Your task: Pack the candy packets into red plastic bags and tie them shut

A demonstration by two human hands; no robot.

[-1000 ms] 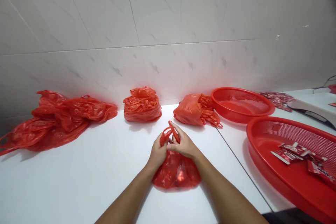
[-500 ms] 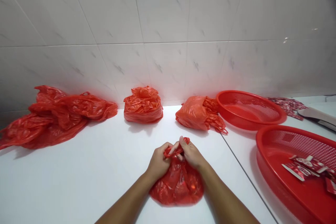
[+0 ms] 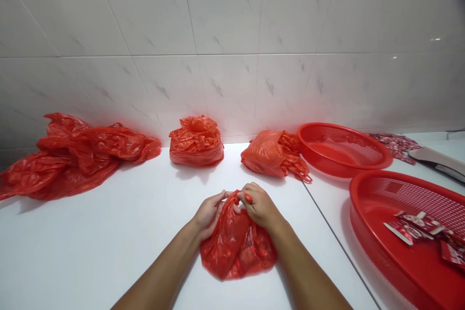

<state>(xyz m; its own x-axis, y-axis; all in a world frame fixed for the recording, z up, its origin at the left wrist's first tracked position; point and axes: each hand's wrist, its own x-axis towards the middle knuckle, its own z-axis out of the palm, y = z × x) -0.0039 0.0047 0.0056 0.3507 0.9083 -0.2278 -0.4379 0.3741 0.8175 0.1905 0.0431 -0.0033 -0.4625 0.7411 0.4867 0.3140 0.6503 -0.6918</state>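
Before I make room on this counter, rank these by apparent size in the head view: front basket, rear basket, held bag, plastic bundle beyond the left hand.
Front basket, though cut off by the frame
Rear basket and held bag: too alike to rank
Plastic bundle

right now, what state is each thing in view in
held bag, something inside, top gathered
left hand, against bag's top
right hand, closed on bag's top
left heap of bags, crumpled, loose
middle bundle, upright, top crumpled
right bag, lying, handles trailing
back basket, upright, open-topped
front basket, upright, holding wrapped packets
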